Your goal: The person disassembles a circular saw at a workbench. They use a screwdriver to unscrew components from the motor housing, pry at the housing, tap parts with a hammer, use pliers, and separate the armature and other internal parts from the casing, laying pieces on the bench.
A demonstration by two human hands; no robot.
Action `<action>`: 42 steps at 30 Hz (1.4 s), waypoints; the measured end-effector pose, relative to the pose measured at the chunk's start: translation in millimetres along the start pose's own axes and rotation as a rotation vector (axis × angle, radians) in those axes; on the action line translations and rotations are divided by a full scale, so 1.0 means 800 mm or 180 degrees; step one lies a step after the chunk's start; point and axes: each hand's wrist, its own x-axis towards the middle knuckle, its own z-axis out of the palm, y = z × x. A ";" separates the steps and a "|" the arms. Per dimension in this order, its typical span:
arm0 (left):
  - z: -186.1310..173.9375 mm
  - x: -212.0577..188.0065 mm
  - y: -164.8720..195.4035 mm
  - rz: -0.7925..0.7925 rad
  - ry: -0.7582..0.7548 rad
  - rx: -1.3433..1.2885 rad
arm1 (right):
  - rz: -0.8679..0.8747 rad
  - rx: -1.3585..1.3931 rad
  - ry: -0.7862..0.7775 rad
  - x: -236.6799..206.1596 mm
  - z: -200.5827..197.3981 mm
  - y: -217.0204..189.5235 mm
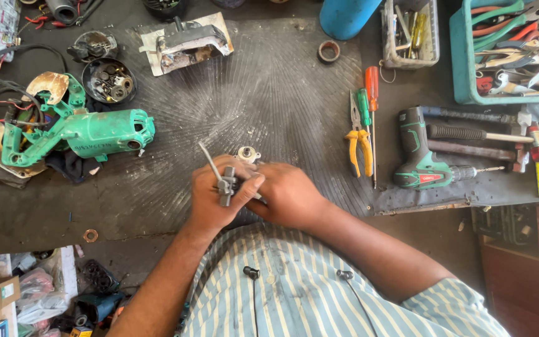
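Observation:
My left hand (pixel 216 198) grips a small grey T-shaped metal tool (pixel 221 181) whose thin shaft sticks up to the left. My right hand (pixel 289 195) is closed around a small metal power-tool part (pixel 248 154), of which only a pale round end shows above my fingers. Both hands meet at the near edge of the dark workbench (pixel 269 93). How the tool meets the part is hidden by my fingers.
A green power-tool housing (pixel 82 134) lies at left beside a round dish of small parts (pixel 108 81). Yellow-handled pliers (pixel 359 140), two screwdrivers (pixel 371 106) and a green cordless drill (pixel 428 156) lie at right. Baskets of tools (pixel 509 50) stand at back right.

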 end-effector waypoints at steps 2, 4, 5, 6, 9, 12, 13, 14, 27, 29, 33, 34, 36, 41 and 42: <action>0.005 -0.006 -0.013 -0.0193 -0.0041 -0.0206 | 0.0448 -0.0328 -0.0613 0.001 -0.017 -0.006; 0.008 -0.013 -0.031 -0.0751 -0.0170 -0.0393 | 0.0661 -0.0607 -0.1091 0.002 -0.036 -0.008; 0.008 -0.016 -0.040 -0.0746 -0.0215 -0.0636 | 0.0789 -0.0742 -0.1324 0.003 -0.046 -0.007; 0.007 -0.016 -0.050 -0.0736 -0.0266 -0.0882 | 0.0732 -0.0667 -0.1232 0.004 -0.055 -0.005; -0.007 -0.018 -0.066 -0.0931 -0.0486 -0.2134 | 0.0820 -0.0434 -0.1060 0.006 -0.072 -0.001; -0.027 -0.011 -0.074 -0.0833 -0.0401 -0.2531 | 0.0931 -0.0008 -0.0829 0.007 -0.058 -0.003; -0.032 -0.008 -0.076 -0.0739 -0.0323 -0.2493 | 0.0700 0.0220 -0.0547 0.006 -0.045 -0.008; -0.039 -0.005 -0.079 -0.0844 -0.0351 -0.2539 | 0.0472 0.0456 -0.0276 0.006 -0.030 -0.011; -0.071 0.000 -0.094 -0.1143 -0.0074 -0.2982 | 0.0886 0.0189 0.0669 0.021 0.097 -0.014; -0.073 -0.003 -0.095 -0.1271 0.0047 -0.3109 | 0.0847 0.0049 0.0783 0.023 0.105 -0.019; -0.075 -0.005 -0.084 -0.1578 0.0603 -0.2836 | 0.0966 0.0278 0.0832 0.024 0.124 -0.037; -0.077 -0.004 -0.078 -0.1619 0.0750 -0.2658 | 0.1038 0.0367 0.0826 0.025 0.128 -0.042; -0.089 -0.006 -0.056 -0.1033 0.0316 -0.1291 | 0.1064 0.0596 0.0885 0.027 0.129 -0.050; -0.132 -0.005 -0.010 -0.0095 -0.0707 0.0682 | 0.0573 0.1464 0.2260 0.030 0.096 -0.074; -0.142 -0.006 -0.007 0.0050 -0.0923 0.0801 | 0.0203 0.0978 0.2238 0.030 0.085 -0.076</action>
